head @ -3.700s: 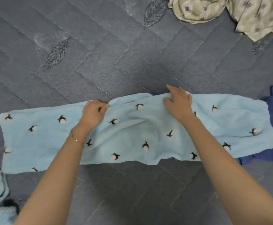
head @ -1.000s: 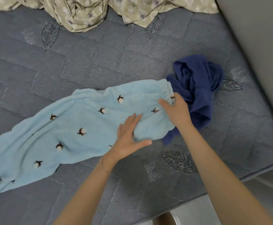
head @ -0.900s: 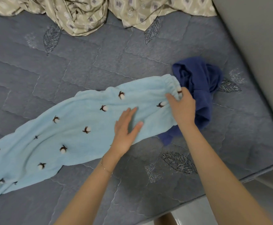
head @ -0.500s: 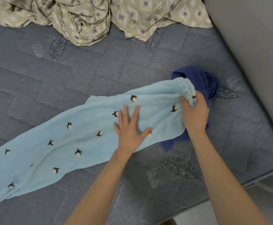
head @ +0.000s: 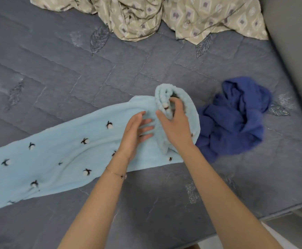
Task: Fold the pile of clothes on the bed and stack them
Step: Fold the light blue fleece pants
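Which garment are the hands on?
The light blue spotted pants: right hand grips its lifted end, left hand rests on it. Navy garment and beige cloth lie untouched.

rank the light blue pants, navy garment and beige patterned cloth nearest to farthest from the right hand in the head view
1. light blue pants: gripped by the right hand at the gathered end.
2. navy garment: crumpled just to its right.
3. beige patterned cloth: farthest, along the top of view.
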Demonstrator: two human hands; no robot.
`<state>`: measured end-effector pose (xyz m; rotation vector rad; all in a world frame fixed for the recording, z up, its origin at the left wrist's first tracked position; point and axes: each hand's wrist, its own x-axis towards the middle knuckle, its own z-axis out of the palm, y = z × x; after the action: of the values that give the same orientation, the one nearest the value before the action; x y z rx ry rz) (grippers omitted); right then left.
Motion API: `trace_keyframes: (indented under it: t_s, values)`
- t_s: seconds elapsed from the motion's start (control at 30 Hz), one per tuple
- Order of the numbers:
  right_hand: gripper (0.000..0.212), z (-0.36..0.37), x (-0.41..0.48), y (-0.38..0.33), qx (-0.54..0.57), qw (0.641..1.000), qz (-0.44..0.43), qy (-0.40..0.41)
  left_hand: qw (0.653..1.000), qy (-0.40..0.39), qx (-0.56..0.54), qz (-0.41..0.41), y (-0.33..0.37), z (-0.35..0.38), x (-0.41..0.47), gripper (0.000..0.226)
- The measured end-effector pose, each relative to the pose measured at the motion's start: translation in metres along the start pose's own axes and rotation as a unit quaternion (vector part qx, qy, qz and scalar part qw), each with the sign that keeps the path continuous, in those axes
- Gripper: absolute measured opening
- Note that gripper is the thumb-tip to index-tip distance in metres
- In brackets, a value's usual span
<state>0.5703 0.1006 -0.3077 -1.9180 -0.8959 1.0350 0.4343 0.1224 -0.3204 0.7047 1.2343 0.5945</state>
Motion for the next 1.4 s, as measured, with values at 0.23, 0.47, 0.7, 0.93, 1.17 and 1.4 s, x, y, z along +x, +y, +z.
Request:
trace_keyframes:
  t_s: [0.23, 0.47, 0.7, 0.93, 1.17, 1.4]
  values:
    - [0.045, 0.132, -0.068, -0.042, -0.03, 0.991, -0.041, -0.122, 1.0, -0.005, -0.029, 0.001, 0.024, -0.134, -0.035, 0.053]
    - [0.029, 0.24, -0.134, -0.078, -0.132, 0.945, -0.214, -0.208, 0.997, 0.076, 0.003, 0.023, 0.026, -0.274, -0.06, 0.028]
    - [0.049, 0.3, -0.149, -0.051, -0.334, 0.934, -0.101, -0.079, 0.984, 0.178, -0.003, 0.01, 0.004, -0.333, -0.067, 0.037]
    - [0.025, 0.316, -0.153, -0.038, -0.273, 0.952, -0.072, -0.116, 0.983, 0.161, 0.076, 0.047, -0.025, -0.351, -0.071, 0.026]
    - [0.023, 0.347, -0.175, -0.066, -0.13, 0.956, -0.062, -0.256, 0.99, 0.078, -0.026, -0.111, -0.023, -0.378, -0.072, 0.087]
    - [0.021, 0.341, -0.163, -0.063, -0.152, 0.976, -0.087, -0.132, 0.99, 0.117, 0.005, -0.081, -0.018, -0.371, -0.075, 0.036]
